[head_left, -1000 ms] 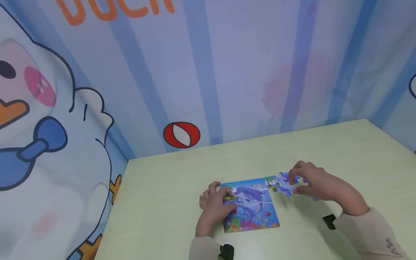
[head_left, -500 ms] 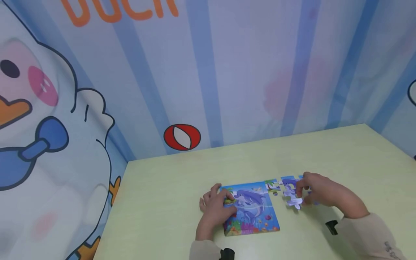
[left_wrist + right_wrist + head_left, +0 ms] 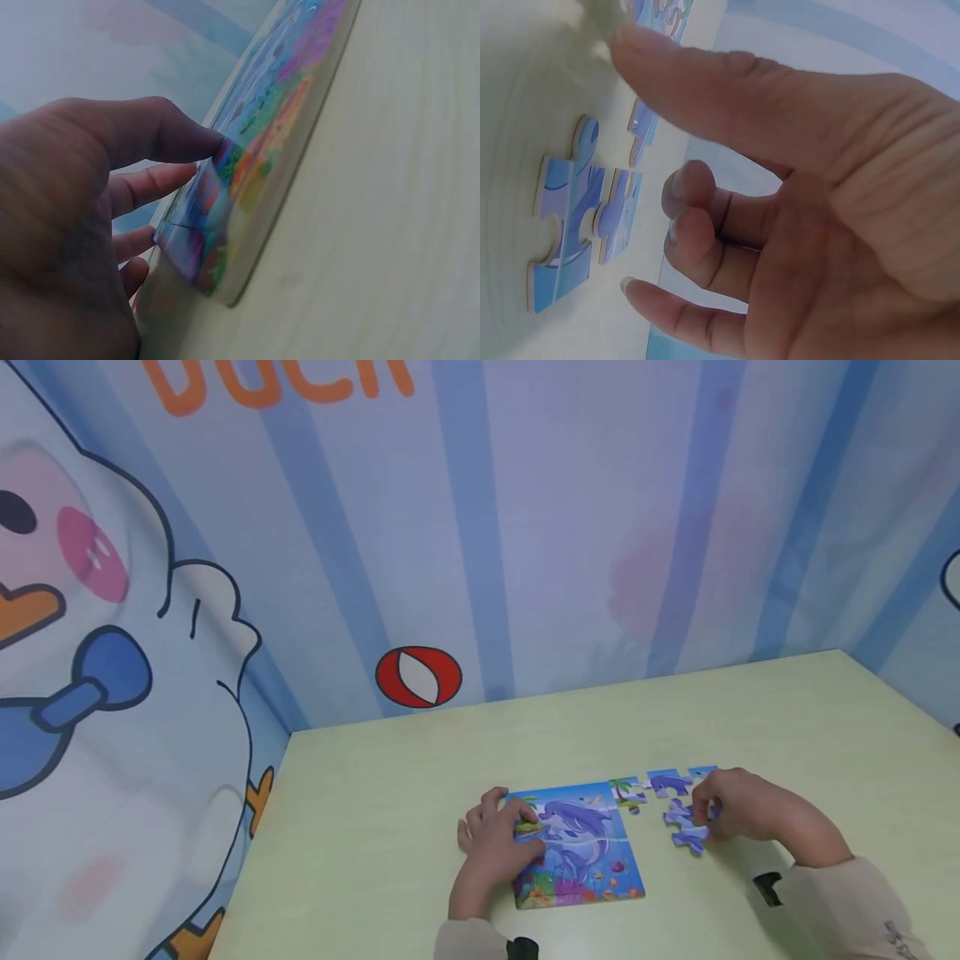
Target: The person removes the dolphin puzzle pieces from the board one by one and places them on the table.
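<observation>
A blue dolphin puzzle in a flat square board lies on the table. My left hand rests on its left side, thumb and forefinger on the picture, the other fingers spread along the far left edge. To the right, my right hand pinches at a purple-blue puzzle piece low over the table; its fingertips are partly hidden. Beside it lie a dolphin piece, a palm-tree piece touching the board's corner, and another blue piece. In the right wrist view, loose pieces lie below the fingers.
The pale wooden table meets a blue striped wall cloth at its back edge. A large printed duck covers the cloth on the left.
My right hand has come down and a little nearer with puzzle pieces, now lower right. The palm-tree and dolphin pieces lie apart from it. The left hand has stayed on the board.
</observation>
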A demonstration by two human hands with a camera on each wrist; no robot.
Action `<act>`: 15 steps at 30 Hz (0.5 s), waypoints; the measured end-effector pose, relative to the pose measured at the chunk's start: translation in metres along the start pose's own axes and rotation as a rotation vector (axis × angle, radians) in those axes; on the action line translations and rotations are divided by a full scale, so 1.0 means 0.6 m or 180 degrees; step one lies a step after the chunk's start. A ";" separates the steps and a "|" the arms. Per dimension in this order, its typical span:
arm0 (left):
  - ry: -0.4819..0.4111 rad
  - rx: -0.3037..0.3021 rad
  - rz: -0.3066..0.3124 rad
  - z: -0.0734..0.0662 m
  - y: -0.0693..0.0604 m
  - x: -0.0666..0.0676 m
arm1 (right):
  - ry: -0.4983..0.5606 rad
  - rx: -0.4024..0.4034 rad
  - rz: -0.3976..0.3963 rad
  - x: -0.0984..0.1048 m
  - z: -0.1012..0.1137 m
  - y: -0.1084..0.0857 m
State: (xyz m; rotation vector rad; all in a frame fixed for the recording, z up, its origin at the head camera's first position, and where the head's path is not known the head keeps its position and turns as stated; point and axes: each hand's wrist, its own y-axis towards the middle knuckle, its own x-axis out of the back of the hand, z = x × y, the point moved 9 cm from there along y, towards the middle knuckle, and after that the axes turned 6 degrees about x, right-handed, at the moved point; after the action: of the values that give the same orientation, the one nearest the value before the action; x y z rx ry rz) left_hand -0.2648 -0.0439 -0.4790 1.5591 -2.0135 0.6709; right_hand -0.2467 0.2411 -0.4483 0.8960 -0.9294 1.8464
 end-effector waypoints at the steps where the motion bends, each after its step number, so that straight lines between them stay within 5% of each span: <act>1: 0.0001 0.0004 -0.0003 0.000 0.000 0.000 | -0.0010 0.0000 -0.0014 0.000 -0.001 0.000; 15: 0.0046 0.0098 -0.0011 0.001 0.004 -0.004 | -0.0053 -0.0017 -0.0118 0.001 -0.011 -0.002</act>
State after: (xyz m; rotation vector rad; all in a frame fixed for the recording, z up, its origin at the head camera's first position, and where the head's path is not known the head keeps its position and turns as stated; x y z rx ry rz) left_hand -0.2669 -0.0421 -0.4808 1.5707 -1.9985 0.7128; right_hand -0.2472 0.2472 -0.4506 0.9207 -0.9217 1.8068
